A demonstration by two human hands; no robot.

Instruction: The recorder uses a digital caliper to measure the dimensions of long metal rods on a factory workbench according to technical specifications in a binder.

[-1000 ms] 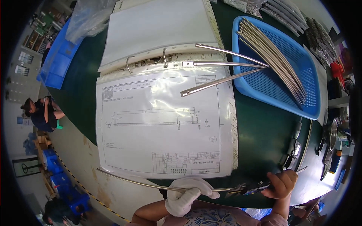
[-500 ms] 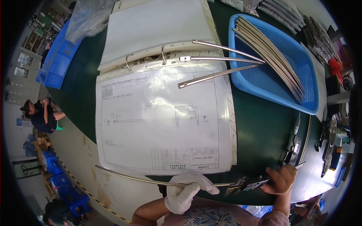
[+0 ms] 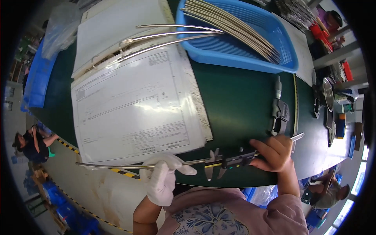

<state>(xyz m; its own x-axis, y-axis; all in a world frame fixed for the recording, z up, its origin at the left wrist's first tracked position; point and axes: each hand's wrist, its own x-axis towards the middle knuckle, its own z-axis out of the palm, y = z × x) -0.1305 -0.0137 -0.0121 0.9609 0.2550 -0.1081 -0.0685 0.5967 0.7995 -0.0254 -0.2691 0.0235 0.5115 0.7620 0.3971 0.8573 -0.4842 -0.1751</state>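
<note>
We see the gloved left hand (image 3: pixel 163 178) pinching a metal rod (image 3: pixel 117 166), the right hand (image 3: pixel 275 152) gripping a caliper (image 3: pixel 231 160) — more rods (image 3: pixel 235 27) fill the blue basket (image 3: pixel 239 62).

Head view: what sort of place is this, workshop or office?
Most likely a factory inspection bench. The bare right hand holds a digital caliper to a thin metal rod gripped by the white-gloved left hand, beside a technical drawing sheet and a blue plastic basket of similar rods.

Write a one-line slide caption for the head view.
Gloved left hand holds a thin metal rod while the bare right hand grips a caliper at its end.
</note>
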